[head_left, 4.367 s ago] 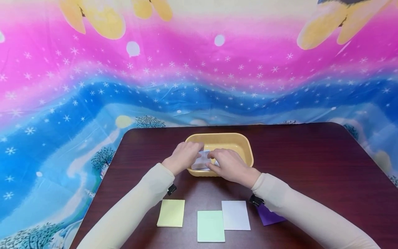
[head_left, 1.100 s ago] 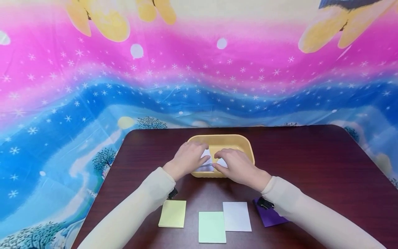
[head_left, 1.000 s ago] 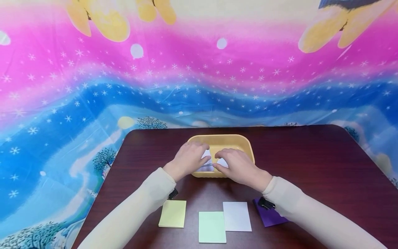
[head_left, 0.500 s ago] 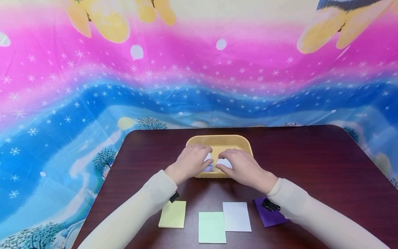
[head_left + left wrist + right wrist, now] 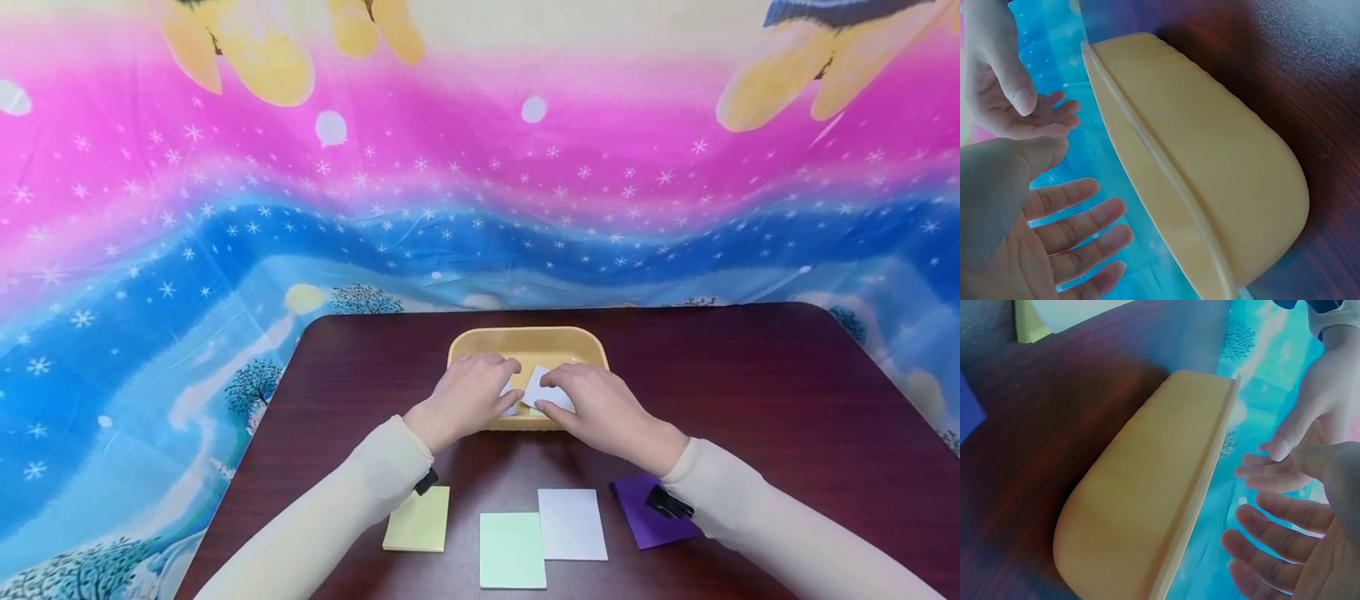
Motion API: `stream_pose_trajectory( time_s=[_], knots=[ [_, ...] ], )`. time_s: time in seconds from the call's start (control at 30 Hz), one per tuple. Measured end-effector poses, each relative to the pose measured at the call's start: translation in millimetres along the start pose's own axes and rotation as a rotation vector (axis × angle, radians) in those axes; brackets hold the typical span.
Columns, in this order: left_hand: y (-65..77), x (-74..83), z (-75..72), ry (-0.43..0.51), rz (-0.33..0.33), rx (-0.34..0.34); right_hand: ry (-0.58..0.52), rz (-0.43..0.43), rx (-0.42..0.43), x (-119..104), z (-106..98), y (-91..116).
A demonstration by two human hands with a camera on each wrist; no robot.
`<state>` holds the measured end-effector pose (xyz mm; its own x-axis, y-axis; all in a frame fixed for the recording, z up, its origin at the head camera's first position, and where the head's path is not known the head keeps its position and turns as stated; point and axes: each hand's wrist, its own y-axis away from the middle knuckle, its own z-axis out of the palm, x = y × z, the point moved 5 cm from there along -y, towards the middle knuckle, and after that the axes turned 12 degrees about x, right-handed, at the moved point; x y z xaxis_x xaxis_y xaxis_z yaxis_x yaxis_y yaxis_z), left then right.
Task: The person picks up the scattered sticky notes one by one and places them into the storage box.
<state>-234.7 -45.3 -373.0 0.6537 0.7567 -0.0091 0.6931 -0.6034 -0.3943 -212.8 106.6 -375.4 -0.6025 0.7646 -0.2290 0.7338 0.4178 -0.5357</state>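
Note:
In the head view a yellow plastic basket [image 5: 528, 335] stands near the far side of the table. My left hand [image 5: 467, 396] is over its left part and my right hand [image 5: 603, 410] over its right part. A white paper square [image 5: 543, 387] shows in the basket beside the right fingertips; another pale piece [image 5: 512, 405] is mostly covered by the left hand. In the left wrist view the left hand [image 5: 1054, 231] has spread, loosely bent fingers with nothing between them. The right wrist view shows the right hand [image 5: 1291, 540] likewise, above the basket's rim [image 5: 1200, 494].
Nearer on the dark wooden table [image 5: 765, 467] lie square note pads: yellow [image 5: 417, 523], mint green [image 5: 513, 550], white [image 5: 573, 523] partly beside the green, and purple [image 5: 645, 512] under the right wrist's black device [image 5: 670, 502]. A patterned cloth [image 5: 450, 208] hangs behind.
Both hands have shifted right and slightly nearer. More of the white square by the right hand shows now, while the left piece is more covered. The pads on the table stay put.

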Motion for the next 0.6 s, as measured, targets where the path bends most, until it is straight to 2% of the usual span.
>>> stream_pose_trajectory(
  time_s=[0.33, 0.6],
  knots=[
    [0.2, 7.0, -1.1, -0.011, 0.007, 0.01, 0.044, 0.006, -0.003, 6.1, -4.9, 12.0],
    [-0.3, 17.0, -0.5, -0.02, 0.028, 0.009, 0.025, 0.023, 0.018, 13.1, -9.1, 19.0]
  ],
)
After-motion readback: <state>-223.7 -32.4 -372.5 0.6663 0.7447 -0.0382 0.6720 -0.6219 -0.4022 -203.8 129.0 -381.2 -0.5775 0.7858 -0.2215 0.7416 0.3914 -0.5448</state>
